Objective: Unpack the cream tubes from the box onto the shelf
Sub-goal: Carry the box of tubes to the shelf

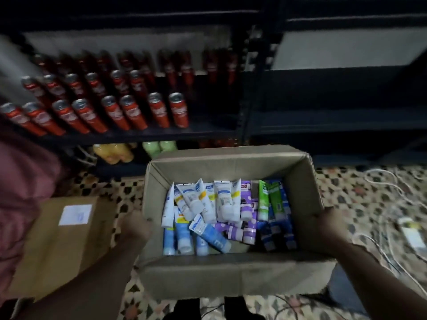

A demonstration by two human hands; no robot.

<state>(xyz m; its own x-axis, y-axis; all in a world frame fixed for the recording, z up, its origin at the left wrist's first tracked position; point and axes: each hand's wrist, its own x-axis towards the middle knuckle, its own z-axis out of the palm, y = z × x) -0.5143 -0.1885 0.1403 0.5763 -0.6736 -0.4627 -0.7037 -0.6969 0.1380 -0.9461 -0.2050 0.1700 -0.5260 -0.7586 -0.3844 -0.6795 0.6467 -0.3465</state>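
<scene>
Left hand [136, 227] and right hand [332, 225], fingers curled on the cardboard box [231, 276] walls; cream tubes [221, 211] apparently all inside, none on the shelf [335, 125] yet

Motion blur smears the rows of red drink cans [129, 112] on the dark metal shelf [138, 136], and their labels cannot be read. The open brown cardboard box [231, 273] hides the fingers of the left hand [136, 227] and the right hand [332, 227] at its side walls, so their hold cannot be told. The top plastic cream tubes [221, 204] cover those beneath. The white paper label [75, 214] on the closed cardboard carton [64, 250] is illegible. The left edge cuts off a pink sleeve [20, 181].
</scene>
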